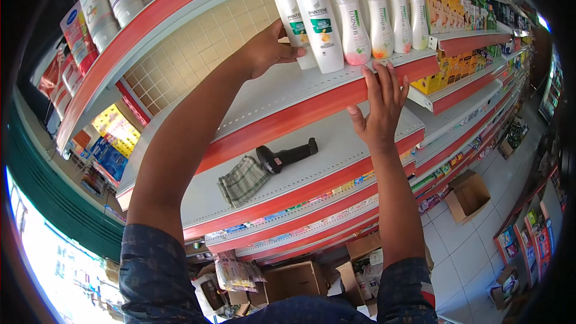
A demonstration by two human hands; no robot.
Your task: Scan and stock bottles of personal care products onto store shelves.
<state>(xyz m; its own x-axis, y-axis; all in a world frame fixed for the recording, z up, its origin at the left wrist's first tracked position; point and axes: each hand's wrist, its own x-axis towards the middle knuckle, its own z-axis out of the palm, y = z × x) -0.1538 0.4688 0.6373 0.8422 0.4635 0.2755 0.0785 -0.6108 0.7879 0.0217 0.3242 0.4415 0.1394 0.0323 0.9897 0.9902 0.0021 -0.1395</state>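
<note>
My left hand (pixel 268 51) grips the leftmost white Pantene bottle (pixel 294 24) by its lower part, thumb in front and fingers partly hidden behind. Close against that bottle stands a second white Pantene bottle (pixel 320 31), at the front of the grey metal shelf (pixel 265 94). To its right are several white Shinzui bottles (pixel 353 31) with coloured bases. My right hand (pixel 382 103) holds nothing; its spread fingers are at the shelf's red front strip (pixel 297 121), just below the Shinzui bottles. Whether the fingertips touch the strip I cannot tell.
A black handheld barcode scanner (pixel 288 155) and a folded checked cloth (pixel 243 181) lie one shelf down. Overhead, an upper shelf (pixel 180 4) carries tubes (pixel 96 13). Open cardboard boxes (pixel 294 281) are on the floor below. Yellow boxes (pixel 438 4) line the shelf at right.
</note>
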